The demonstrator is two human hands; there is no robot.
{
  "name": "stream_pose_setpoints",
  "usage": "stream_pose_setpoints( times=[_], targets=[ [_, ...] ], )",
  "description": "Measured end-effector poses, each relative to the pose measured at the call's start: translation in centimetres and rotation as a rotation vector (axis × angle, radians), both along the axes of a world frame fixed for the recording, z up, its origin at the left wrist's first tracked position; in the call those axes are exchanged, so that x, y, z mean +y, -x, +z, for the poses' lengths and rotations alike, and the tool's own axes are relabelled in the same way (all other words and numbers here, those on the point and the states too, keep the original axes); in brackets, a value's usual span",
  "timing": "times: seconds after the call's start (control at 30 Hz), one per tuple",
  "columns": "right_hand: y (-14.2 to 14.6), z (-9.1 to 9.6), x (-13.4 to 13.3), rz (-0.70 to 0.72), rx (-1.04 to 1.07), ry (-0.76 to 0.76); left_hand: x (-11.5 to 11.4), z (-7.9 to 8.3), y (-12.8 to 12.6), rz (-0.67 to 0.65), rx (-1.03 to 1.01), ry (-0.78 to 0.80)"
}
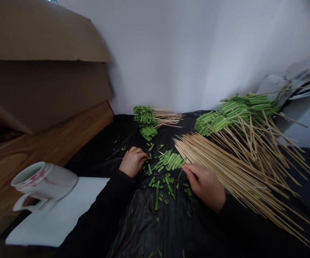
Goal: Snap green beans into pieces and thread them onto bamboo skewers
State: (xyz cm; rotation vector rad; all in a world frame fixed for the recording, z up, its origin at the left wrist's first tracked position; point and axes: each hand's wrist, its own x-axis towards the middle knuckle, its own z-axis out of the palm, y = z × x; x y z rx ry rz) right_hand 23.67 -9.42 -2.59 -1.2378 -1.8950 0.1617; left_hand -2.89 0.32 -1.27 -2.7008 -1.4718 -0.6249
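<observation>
head view: left hand (133, 161) near, right hand (205, 184) apparently against, cut green pieces (173, 161)

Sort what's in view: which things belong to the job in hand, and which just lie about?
Job, apparently: short cut green stalk pieces; thin pale wooden skewers; skewered green stalk bundles; black plastic sheet underneath.

Seemingly just lying about: white ceramic mug, red-marked; brown cardboard box; flat white sheet.
</observation>
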Motion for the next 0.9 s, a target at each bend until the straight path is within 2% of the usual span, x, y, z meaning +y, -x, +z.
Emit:
stream_pose_setpoints(
  times=[0.1,0.17,0.23,0.37,0.43,0.57,0.9],
  targets=[
    [0.0,0.0,-0.1,-0.004,0.008,-0.001,-0.3,0.5,-0.4,0.034,-0.207,-0.064],
    [0.1,0.1,-0.1,-0.001,0.012,0.011,-0.6,1.0,-0.9,0.066,-0.415,-0.027],
    [0.2,0.3,-0.2,0.012,0.012,0.023,-1.1,1.4,-1.5,0.099,-0.657,0.131],
    [0.3,0.4,-0.4,0.030,0.000,0.018,-1.9,1.4,-2.7,0.118,-1.182,0.607],
    [0.4,0.4,-0.5,0.036,-0.004,0.018,-2.1,1.2,-3.1,0.120,-1.350,0.780],
    [0.4,0.3,-0.5,0.050,-0.004,0.022,-2.3,1.2,-3.6,0.121,-1.441,0.906],
    [0.5,0.2,-0.5,0.050,-0.015,0.018,-2.6,1.2,-3.6,0.109,-1.412,0.922]
  ],
)
